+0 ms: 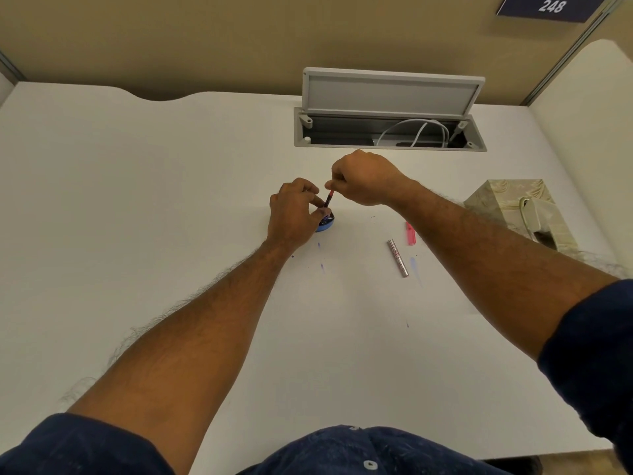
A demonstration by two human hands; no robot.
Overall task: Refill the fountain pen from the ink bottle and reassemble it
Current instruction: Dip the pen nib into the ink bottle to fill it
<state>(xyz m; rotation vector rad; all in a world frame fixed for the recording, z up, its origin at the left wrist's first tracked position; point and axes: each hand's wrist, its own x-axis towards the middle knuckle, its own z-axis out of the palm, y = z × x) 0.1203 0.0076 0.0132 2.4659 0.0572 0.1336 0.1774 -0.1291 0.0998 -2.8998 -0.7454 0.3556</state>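
You are in the middle of the filling step, as far as this view shows: your left hand (294,210) curls around the ink bottle (324,223), a small blue-based pot standing on the white desk (171,200), and steadies it there, while your right hand (363,178) pinches the top end of the pen's inner section (329,199) between thumb and fingertips, a tight narrow grip, holding that slim red and dark piece nearly upright with its lower end down at the mouth of the bottle. Whether the nib is actually under the ink is hidden behind your left fingers, so you cannot take that as settled. The pen is clearly apart, so dismantling looks done: the silver barrel (398,258) lies loose on the desk to the right of the bottle, well apart from it, and a small pink piece (410,233) lies just beside the barrel's far end, possibly the cap, though it is too small to say. What is left, by my judgement, is to draw the ink up, lift the section clear, perhaps wipe it with a tissue from the tissue box (520,214) at your right, then screw the barrel on and cap the pen. Blue ink spots (322,267) already mark the desk in front of the bottle, so lift out slowly and keep the bottle pinned
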